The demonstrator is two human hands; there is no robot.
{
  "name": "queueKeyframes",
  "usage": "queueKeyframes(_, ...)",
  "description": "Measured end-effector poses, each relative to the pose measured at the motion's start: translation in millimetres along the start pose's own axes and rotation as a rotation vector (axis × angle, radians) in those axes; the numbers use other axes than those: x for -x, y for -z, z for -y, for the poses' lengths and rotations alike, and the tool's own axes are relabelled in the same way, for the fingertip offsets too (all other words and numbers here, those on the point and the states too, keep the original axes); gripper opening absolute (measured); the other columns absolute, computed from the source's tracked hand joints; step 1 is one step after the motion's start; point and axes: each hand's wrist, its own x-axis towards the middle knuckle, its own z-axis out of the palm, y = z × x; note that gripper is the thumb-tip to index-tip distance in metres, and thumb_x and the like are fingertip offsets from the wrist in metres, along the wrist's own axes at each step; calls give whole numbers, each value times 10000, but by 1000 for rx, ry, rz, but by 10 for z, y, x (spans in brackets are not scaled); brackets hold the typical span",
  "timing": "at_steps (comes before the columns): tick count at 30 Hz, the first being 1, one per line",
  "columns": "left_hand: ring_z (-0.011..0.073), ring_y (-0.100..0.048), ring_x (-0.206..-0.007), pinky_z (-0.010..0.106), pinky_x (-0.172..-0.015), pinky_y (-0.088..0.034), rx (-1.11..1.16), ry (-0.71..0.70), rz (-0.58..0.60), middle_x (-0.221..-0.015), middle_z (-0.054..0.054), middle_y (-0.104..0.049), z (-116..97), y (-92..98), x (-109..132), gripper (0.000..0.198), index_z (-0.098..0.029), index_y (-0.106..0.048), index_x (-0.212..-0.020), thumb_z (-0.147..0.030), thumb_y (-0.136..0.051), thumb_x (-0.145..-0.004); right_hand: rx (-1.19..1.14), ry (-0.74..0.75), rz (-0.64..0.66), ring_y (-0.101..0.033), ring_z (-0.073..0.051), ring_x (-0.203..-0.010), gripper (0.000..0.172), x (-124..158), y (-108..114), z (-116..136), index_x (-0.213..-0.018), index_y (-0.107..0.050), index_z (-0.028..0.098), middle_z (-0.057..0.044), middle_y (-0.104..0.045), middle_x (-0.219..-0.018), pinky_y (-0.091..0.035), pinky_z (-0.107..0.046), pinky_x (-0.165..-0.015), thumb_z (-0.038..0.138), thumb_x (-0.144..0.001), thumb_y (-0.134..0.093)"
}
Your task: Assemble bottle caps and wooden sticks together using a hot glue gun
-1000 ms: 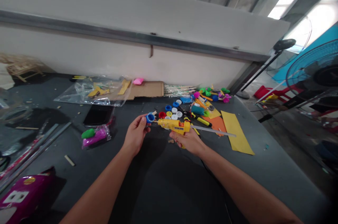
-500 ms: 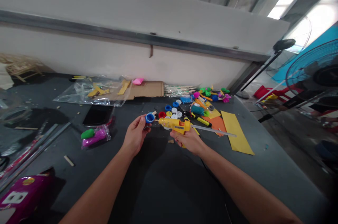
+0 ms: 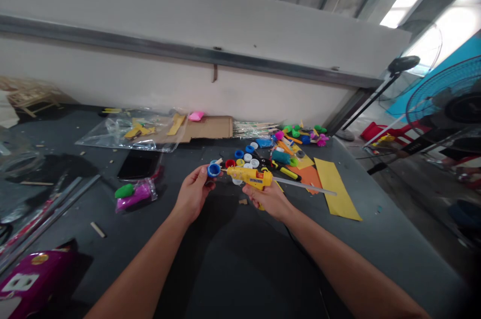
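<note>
Yellow glue gun (image 3: 248, 177) sits slightly further right than a second ago; the blue cap (image 3: 214, 171) sits a touch lower, about the same place sideways. Left hand (image 3: 193, 193): thumb and fingers pinched narrow on the cap's side, hollow face showing, held above the counter (image 3: 233, 269). Right hand (image 3: 271, 201): wrapped round the gun's grip, nozzle pointing left at the cap's rim. Tip touching or just short of it: cannot tell.

Main risk, as I judge it: nozzle and fingertips are near each other. If the gun is hot, a small slip leftward could burn the left thumb; a hard squeeze could put glue over the rim and onto skin. The cap is small and the pinch covers only one side, so a nudge from the nozzle might twist it loose.

Behind the hands, a red cap (image 3: 230, 163) and white caps (image 3: 254, 163) lie close together; stray drips could stick to them. Rightward, a long glue stick (image 3: 305, 186) juts from the gun's back, above the orange sheet (image 3: 308, 177) and toward the yellow sheet (image 3: 338, 191). Swinging the gun carelessly could catch the paper. Further left, purple packet (image 3: 136, 197), well apart, probably safe.
</note>
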Motion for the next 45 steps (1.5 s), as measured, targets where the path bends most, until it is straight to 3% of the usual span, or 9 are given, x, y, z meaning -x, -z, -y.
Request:
queueKeyframes(11,122,-548,-649,230,-554,-397,30,9,21,-753,74,-673,8,12,-1,289,-139,-657,-879,-375,-666,-713,-143,-35,34,-425,-52,-403,352,-9,-7,19,-739,-576,157,24,-552,-602,-362,-190,-394,501,-701,-640)
queueKeyframes(20,126,-550,-639,234,-542,-397,30,34,11,-738,71,-664,-26,-22,21,292,-134,-651,-879,-367,-671,-705,-226,-13,83,-407,-49,-405,361,-5,-12,50,-732,-602,142,11,-557,-599,-344,-196,-396,503,-726,-612)
queueKeyframes(26,116,-540,-636,220,-536,-392,24,21,39,-737,72,-665,-25,-5,18,311,-129,-652,-874,-381,-680,-694,-164,17,23,-418,-52,-426,331,-3,0,53,-766,-602,157,-10,-601,-708,-348,-209,-418,485,-722,-621)
queueKeyframes(32,117,-537,-638,225,-547,-398,4,21,30,-759,75,-665,-8,16,-4,319,-135,-653,-888,-391,-673,-700,-137,54,20,-415,-71,-450,256,20,4,77,-805,-615,160,14,-524,-613,-328,-214,-436,406,-735,-595)
queueKeyframes(38,109,-530,-642,218,-555,-406,-41,57,23,-790,66,-660,32,42,-27,350,-147,-653,-899,-397,-703,-659,-445,118,105,-442,-93,-508,201,128,18,275,-829,-603,157,-52,-614,-790,-382,-243,-481,251,-658,-556)
queueKeyframes(45,100,-542,-687,203,-576,-422,-60,55,40,-840,57,-650,48,79,-37,344,-156,-650,-939,-346,-711,-659,-614,171,78,-561,-162,-767,306,302,209,667,-1009,-592,225,-79,-616,-999,-465,-278,-586,414,-771,-553)
